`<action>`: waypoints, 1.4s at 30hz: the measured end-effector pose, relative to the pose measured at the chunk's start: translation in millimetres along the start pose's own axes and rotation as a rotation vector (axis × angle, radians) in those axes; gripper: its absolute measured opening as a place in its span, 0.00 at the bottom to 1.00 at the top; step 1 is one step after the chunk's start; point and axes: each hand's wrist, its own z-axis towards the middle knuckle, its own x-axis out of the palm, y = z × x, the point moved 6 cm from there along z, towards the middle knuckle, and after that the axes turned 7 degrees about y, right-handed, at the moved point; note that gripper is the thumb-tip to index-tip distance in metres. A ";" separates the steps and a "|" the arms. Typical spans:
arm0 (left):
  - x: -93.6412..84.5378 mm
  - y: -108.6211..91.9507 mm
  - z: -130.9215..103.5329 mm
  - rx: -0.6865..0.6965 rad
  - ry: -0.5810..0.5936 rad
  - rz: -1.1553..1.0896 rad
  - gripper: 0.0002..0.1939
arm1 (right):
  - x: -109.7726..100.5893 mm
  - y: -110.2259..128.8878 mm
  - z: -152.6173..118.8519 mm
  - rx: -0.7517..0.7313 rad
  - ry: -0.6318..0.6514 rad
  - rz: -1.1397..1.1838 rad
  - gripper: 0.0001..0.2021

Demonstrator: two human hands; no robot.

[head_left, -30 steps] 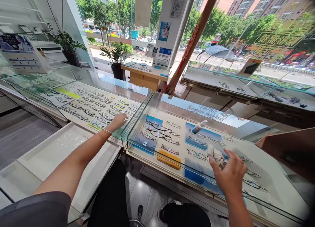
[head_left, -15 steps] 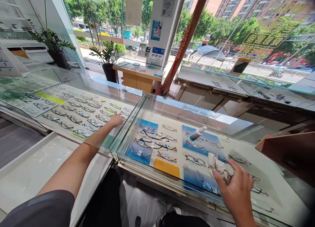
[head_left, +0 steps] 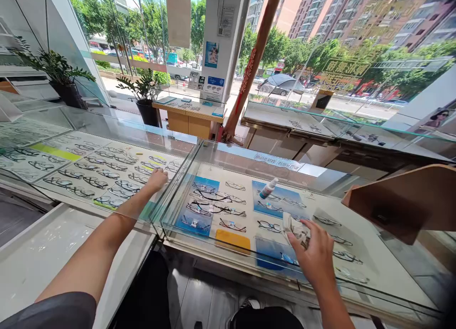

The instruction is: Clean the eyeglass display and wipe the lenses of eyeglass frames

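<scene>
My right hand (head_left: 315, 255) grips a crumpled, light-coloured cloth (head_left: 295, 229) between thumb and fingers, over the right glass display case (head_left: 228, 153). Just beyond it, a small white spray bottle (head_left: 269, 188) with a blue-green label appears to stand on the glass top. Beneath the glass lie rows of eyeglasses (head_left: 270, 226), some on blue cards (head_left: 195, 224). Stretched out across the left display case (head_left: 142, 134), my left hand (head_left: 157, 179) appears to rest on the glass near the joint between the cases. Its fingers look loosely extended, holding nothing, though they are small and partly hidden.
A brown, box-like object (head_left: 402, 200) sits at the right. Near the front lies a yellow-orange cloth (head_left: 233, 241). A white drawer (head_left: 46, 253) stands pulled out at the lower left. Beyond the cases are potted plants (head_left: 144, 101), a slanted wooden post (head_left: 251, 72) and another glass counter (head_left: 288, 117).
The view has shifted, so the cases and both hands appear further left. My right hand still holds the cloth beside the eyeglasses; my left hand stays near the joint between the cases.
</scene>
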 end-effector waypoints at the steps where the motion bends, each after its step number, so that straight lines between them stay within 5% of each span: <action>1: -5.1 1.8 -10.3 -0.015 -0.013 0.004 0.07 | 0.8 0.1 0.3 -0.005 -0.002 0.007 0.33; 7: -22.8 8.2 -92.8 -0.069 -0.033 0.024 0.14 | 6.8 -0.3 2.8 -0.037 -0.001 0.044 0.30; 13: -20.5 4.8 -181.5 -0.112 0.054 0.028 0.07 | 13.2 -0.9 3.4 -0.038 0.007 0.054 0.30; 20: -17.7 -7.7 -289.0 -0.006 0.345 0.028 0.05 | 18.8 1.0 3.5 -0.013 0.012 0.065 0.32; 23: -43.5 -27.9 -327.6 0.043 0.464 -0.001 0.06 | 20.0 3.7 4.7 -0.009 0.006 0.050 0.31; 26: -101.0 -55.0 -343.6 0.062 0.468 -0.055 0.04 | 21.2 6.5 5.8 -0.001 0.011 0.028 0.31; 30: -195.3 -101.9 -307.9 0.246 0.240 -0.015 0.10 | 21.7 8.1 6.1 0.016 0.018 0.029 0.31; 33: -235.3 -135.1 -242.5 0.349 0.084 0.064 0.11 | 21.6 8.1 5.9 0.034 0.018 0.040 0.32; 37: -241.7 -180.9 -140.2 0.398 -0.056 0.142 0.11 | 19.6 9.1 6.2 0.040 -0.015 0.051 0.31; 42: -213.4 -229.5 -53.8 0.366 -0.068 0.175 0.09 | 17.4 11.2 6.6 0.035 -0.034 0.058 0.28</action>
